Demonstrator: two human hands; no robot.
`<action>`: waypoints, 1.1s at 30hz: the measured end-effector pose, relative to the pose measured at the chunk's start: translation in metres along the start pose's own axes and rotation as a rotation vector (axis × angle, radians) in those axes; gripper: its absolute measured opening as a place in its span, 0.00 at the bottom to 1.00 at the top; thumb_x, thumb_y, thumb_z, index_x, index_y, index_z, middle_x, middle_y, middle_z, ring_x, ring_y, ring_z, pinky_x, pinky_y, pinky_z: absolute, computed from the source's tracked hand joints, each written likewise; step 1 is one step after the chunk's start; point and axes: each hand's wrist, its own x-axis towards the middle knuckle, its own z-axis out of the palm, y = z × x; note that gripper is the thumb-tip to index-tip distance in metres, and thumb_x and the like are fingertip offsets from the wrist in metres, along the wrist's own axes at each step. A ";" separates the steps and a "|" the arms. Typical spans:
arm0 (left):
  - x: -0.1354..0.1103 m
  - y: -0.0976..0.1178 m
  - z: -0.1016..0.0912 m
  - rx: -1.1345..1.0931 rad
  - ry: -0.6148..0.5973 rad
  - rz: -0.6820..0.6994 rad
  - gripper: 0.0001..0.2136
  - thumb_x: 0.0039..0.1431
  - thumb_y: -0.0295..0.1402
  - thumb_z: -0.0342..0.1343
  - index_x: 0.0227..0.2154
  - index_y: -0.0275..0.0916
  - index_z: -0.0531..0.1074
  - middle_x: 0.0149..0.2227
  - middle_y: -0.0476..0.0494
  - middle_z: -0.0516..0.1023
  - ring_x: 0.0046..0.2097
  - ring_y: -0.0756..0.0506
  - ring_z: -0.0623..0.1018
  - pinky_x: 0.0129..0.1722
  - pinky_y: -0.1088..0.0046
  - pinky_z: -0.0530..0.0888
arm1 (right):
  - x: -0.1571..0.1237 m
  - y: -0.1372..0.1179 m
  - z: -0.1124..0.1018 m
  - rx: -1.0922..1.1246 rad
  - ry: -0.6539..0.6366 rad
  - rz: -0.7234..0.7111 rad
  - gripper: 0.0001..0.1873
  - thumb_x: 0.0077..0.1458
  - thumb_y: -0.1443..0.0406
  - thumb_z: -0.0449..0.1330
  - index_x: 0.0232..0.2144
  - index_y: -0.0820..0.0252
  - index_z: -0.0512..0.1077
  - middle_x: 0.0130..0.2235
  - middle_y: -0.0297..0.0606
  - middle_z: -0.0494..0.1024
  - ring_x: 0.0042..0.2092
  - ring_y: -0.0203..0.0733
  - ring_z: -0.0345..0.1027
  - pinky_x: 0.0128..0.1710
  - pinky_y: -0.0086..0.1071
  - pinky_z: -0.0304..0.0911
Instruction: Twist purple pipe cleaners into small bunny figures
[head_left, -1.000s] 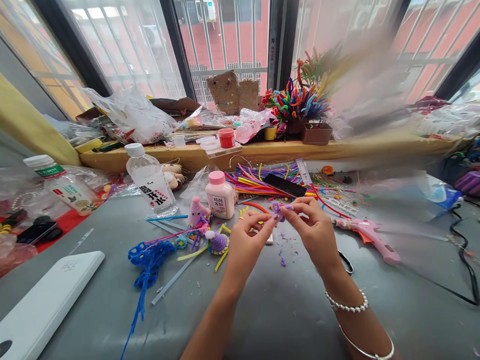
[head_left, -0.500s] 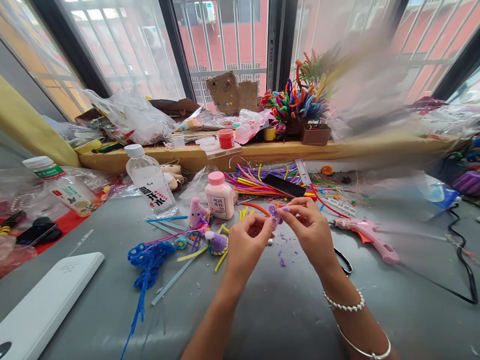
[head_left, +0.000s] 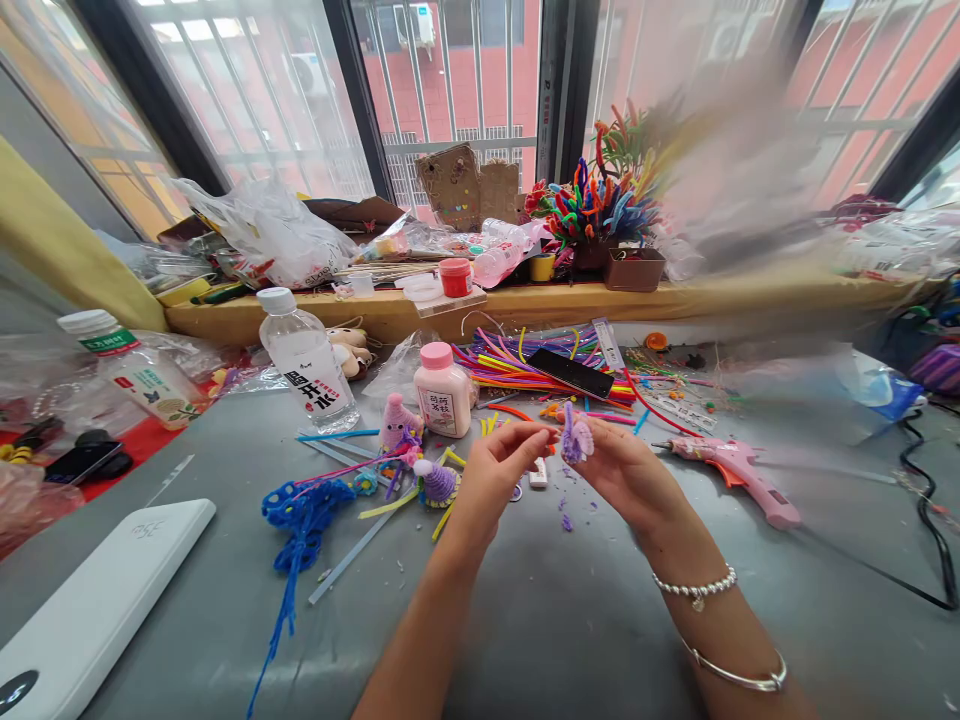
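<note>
My right hand (head_left: 626,475) holds a small purple pipe-cleaner piece (head_left: 575,438) upright between thumb and fingers, above the grey table (head_left: 540,620). My left hand (head_left: 495,475) is just left of it, its fingertips pinched near the piece's left side. Whether the left fingers touch the piece I cannot tell. Purple fluff scraps (head_left: 566,520) lie on the table below the hands.
A pink glue gun (head_left: 739,470) lies to the right, with a black cable (head_left: 930,530) beyond it. Colourful pipe cleaners (head_left: 525,365), a black phone (head_left: 579,373), a pink-capped bottle (head_left: 442,392), a water bottle (head_left: 307,362) and blue pipe-cleaner work (head_left: 300,520) lie behind and left. A white box (head_left: 90,600) sits front left.
The right hand has turned palm-up and dropped slightly, so the purple piece now stands upright in it. The left hand's fingers have drawn back a little from the piece.
</note>
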 end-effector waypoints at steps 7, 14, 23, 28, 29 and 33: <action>-0.003 -0.005 0.004 0.143 -0.028 0.231 0.05 0.47 0.31 0.58 0.28 0.38 0.76 0.30 0.46 0.77 0.33 0.49 0.75 0.34 0.76 0.71 | 0.003 0.005 -0.002 0.293 -0.022 0.195 0.07 0.38 0.67 0.65 0.26 0.57 0.76 0.35 0.31 0.78 0.35 0.33 0.66 0.38 0.28 0.61; -0.004 -0.004 0.003 0.328 -0.013 0.378 0.04 0.48 0.28 0.57 0.28 0.37 0.76 0.29 0.45 0.77 0.30 0.49 0.75 0.33 0.75 0.72 | 0.004 0.007 -0.002 0.286 0.010 0.207 0.09 0.38 0.67 0.65 0.28 0.57 0.76 0.34 0.31 0.78 0.36 0.33 0.66 0.38 0.28 0.61; -0.004 -0.007 0.002 0.472 0.033 0.481 0.04 0.50 0.27 0.55 0.27 0.38 0.75 0.27 0.46 0.76 0.31 0.48 0.74 0.32 0.74 0.70 | 0.004 0.010 -0.002 0.180 -0.017 0.150 0.09 0.36 0.64 0.67 0.26 0.56 0.76 0.31 0.31 0.77 0.39 0.35 0.65 0.42 0.30 0.58; -0.004 -0.005 0.001 0.481 0.007 0.449 0.06 0.51 0.28 0.54 0.29 0.38 0.76 0.29 0.45 0.76 0.33 0.47 0.74 0.34 0.73 0.70 | 0.004 0.010 -0.002 0.091 -0.016 0.114 0.08 0.38 0.61 0.65 0.27 0.54 0.76 0.34 0.33 0.77 0.41 0.39 0.65 0.41 0.32 0.59; -0.003 -0.005 0.000 0.476 -0.005 0.440 0.06 0.52 0.28 0.53 0.30 0.39 0.76 0.29 0.44 0.77 0.33 0.47 0.74 0.35 0.73 0.70 | 0.004 0.010 -0.003 0.080 -0.010 0.108 0.08 0.39 0.61 0.65 0.26 0.54 0.76 0.34 0.33 0.77 0.41 0.39 0.66 0.40 0.32 0.59; -0.002 -0.006 -0.003 0.348 -0.010 0.335 0.08 0.53 0.32 0.52 0.32 0.38 0.75 0.32 0.43 0.77 0.34 0.46 0.75 0.37 0.71 0.71 | 0.005 0.009 -0.002 0.095 0.026 0.080 0.05 0.40 0.62 0.65 0.24 0.55 0.76 0.34 0.33 0.77 0.39 0.37 0.67 0.40 0.31 0.59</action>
